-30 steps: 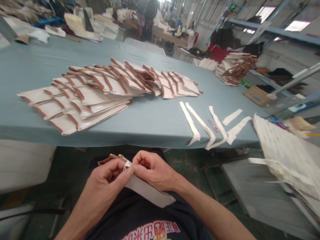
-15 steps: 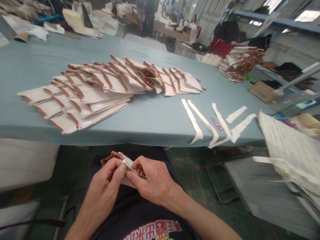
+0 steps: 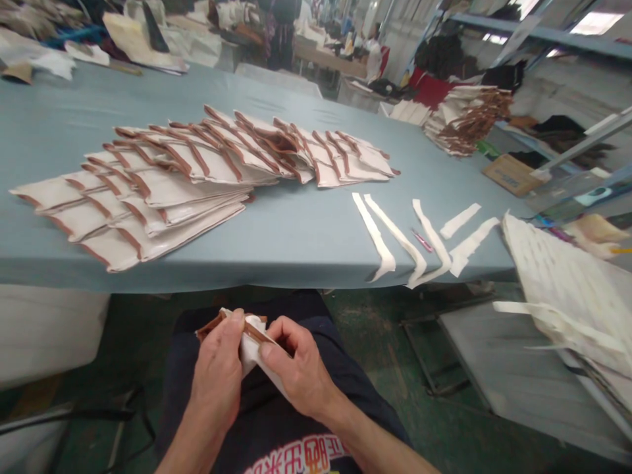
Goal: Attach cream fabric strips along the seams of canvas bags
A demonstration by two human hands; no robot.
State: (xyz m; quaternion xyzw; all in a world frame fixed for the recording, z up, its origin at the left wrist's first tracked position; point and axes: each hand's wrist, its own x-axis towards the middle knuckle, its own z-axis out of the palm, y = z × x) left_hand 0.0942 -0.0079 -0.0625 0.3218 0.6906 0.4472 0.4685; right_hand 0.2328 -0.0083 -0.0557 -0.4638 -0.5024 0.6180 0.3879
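A brown-edged white piece (image 3: pixel 250 352) is staying at lower centre, the left hand's (image 3: pixel 217 365) fingers clamping it, the right hand's (image 3: pixel 300 368) pinching its edge. One carton (image 3: pixel 508 175) is sitting at right, contents unclear. On the blue table (image 3: pixel 306 230), five strips (image 3: pixel 378 240) and one pink tool (image 3: pixel 422 239) are lying right of centre; overlapping pouches (image 3: pixel 192 187), too many to count, are spreading leftward. Shelving (image 3: pixel 592 46) is lining the upper right.

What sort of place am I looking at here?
Probably a sewing or leather-goods workshop: many overlapping pale, brown-edged pieces lie on a long blue-grey table, loose white strips lie near its front edge, and a stack of pale and brown material sits farther back.
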